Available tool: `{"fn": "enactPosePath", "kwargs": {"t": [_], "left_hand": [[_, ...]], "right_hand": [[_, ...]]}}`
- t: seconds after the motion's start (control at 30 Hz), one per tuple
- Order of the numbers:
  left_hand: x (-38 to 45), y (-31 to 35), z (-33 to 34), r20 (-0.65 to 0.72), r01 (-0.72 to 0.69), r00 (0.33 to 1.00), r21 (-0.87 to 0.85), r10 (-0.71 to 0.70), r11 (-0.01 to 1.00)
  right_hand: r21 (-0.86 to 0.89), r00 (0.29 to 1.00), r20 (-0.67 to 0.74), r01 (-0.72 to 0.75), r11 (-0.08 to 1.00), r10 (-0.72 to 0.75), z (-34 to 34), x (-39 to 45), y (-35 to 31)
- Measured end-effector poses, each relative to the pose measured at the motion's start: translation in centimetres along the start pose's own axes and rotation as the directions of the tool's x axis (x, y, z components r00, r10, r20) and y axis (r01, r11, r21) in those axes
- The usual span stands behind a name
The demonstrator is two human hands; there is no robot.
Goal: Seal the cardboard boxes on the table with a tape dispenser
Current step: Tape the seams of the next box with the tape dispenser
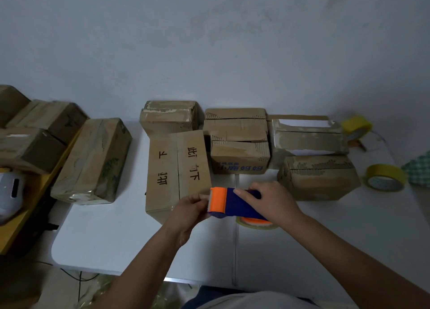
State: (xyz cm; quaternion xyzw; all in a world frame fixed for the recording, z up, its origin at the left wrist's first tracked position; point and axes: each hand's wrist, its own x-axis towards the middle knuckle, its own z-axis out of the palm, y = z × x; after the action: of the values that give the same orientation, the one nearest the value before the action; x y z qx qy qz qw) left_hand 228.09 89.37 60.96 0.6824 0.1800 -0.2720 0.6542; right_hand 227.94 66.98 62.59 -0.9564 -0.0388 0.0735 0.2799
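Right hand [267,201] grips the body of the blue-and-orange plastic tape dispenser [229,203], fingers curled over its top; dispenser held just above the white tabletop [116,234], its toothed orange end pointing left; left hand [193,206] pinches at that end, probably on the free tape tail, though the tape itself is too clear to make out. Tall brown cardboard box with black handwritten characters [176,169] stands just beyond the left hand, centre seam between its flaps untaped as far as seen; more worn cardboard boxes [239,141] sit in a row behind it, near the wall; two yellow tape rolls [384,177] lie at the far right.

Step in hand, by judgement: freeing the tape end before the first strip. To do well: draw out a short tail, keep it flat and off the fingers; start it on the box's near side wall, then run along the seam with flaps pressed shut; steady the box with the left hand; twist onto the teeth to cut.
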Motion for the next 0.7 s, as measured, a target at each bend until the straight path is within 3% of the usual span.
{"fn": "enactPosePath", "kwargs": {"t": [0.17,0.3,0.47,0.7], "left_hand": [[-0.5,0.1,-2.3,-0.065,-0.021,0.998,-0.118,0.014,0.993],[-0.7,-0.4,-8.1,-0.252,-0.042,0.968,-0.232,-0.018,0.972],[-0.7,-2.6,-13.9,-0.455,-0.031,0.888,-0.199,-0.064,0.979],[0.7,-3.1,-13.6,-0.512,-0.018,0.857,-0.143,-0.058,0.989]], "right_hand": [[-0.041,0.994,0.060,0.099,0.994,-0.096,0.1,1.0,-0.7],[-0.088,0.990,0.091,0.116,0.989,-0.108,-1.1,1.7,0.7],[-0.127,0.991,0.113,0.093,0.988,-0.078,-1.5,2.9,2.5],[-0.149,0.992,0.089,0.097,0.984,-0.084,-0.9,4.6,2.1]]}}
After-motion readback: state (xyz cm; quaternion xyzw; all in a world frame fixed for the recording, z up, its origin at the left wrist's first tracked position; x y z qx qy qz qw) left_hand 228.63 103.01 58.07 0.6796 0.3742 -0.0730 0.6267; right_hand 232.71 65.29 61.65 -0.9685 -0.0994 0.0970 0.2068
